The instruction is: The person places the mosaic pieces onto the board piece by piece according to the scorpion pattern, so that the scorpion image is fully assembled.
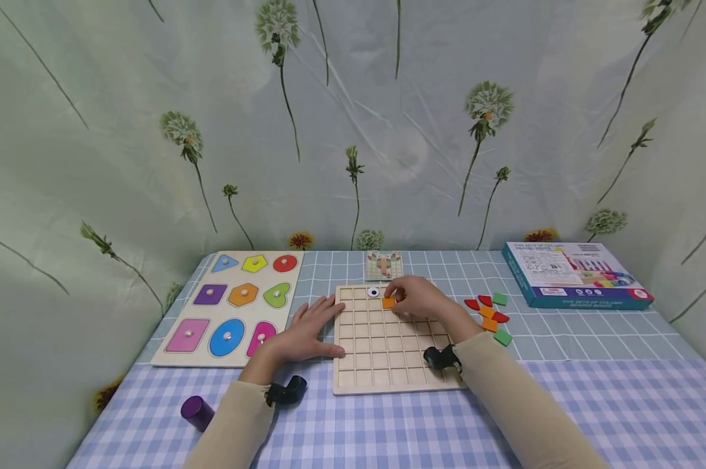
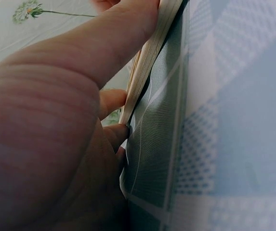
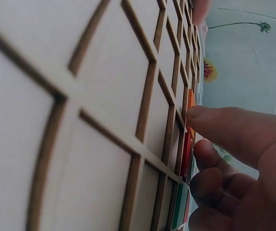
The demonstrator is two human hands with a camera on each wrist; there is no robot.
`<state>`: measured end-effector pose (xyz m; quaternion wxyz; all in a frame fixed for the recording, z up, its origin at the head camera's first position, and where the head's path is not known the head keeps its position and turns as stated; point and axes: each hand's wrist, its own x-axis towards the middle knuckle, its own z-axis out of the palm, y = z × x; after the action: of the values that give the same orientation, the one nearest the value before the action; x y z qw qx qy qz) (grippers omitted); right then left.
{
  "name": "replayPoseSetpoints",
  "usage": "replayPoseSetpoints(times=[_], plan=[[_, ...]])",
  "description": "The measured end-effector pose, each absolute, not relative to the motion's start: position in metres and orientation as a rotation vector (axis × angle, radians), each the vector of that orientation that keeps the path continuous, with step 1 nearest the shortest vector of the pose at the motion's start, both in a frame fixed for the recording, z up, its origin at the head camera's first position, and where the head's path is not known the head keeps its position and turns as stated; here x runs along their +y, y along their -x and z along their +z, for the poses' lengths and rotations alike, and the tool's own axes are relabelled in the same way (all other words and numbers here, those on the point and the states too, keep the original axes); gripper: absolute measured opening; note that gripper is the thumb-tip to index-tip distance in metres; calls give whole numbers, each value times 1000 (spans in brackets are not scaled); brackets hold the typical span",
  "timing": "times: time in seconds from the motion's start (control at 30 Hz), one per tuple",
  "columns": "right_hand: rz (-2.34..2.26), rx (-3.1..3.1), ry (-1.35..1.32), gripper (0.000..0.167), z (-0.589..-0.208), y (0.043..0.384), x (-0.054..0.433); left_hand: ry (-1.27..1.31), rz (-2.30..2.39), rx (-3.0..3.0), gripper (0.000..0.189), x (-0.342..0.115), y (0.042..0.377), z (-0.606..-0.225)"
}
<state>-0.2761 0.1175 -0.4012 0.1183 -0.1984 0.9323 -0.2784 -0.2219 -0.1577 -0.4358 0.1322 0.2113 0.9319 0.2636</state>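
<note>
A wooden grid board [image 1: 376,355] lies on the table, its raised strips forming square cells. Near its far edge my right hand [image 1: 417,303] pinches an orange square tile [image 1: 387,303] at the fingertips. In the right wrist view the thumb presses on the orange tile [image 3: 191,103]; a red piece [image 3: 186,154] and a green piece [image 3: 178,207] show beside it. A round black-and-white eye piece [image 1: 373,292] sits in a cell just left of the tile. Fingers spread, my left hand [image 1: 309,332] rests against the board's left edge, with the thumb touching its side [image 2: 150,53].
A picture card [image 1: 383,266] lies behind the board. Loose red, orange and green pieces [image 1: 489,311] are scattered on the right, before a flat box [image 1: 576,273]. On the left lie a shape puzzle [image 1: 212,306] with knobs and a purple cylinder [image 1: 197,412].
</note>
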Motion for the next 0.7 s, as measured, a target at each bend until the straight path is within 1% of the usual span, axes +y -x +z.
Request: replayPoseSetpoints(times=[0.2, 0.43, 0.7], plan=[[-818, 2735, 580, 21, -401, 274, 119, -612, 766, 2703, 94, -158, 221, -435], [-868, 2752, 642, 20, -403, 271, 126, -609, 759, 2716, 95, -157, 221, -437], [-914, 2807, 571, 20, -399, 260, 144, -605, 755, 2713, 94, -157, 221, -436]])
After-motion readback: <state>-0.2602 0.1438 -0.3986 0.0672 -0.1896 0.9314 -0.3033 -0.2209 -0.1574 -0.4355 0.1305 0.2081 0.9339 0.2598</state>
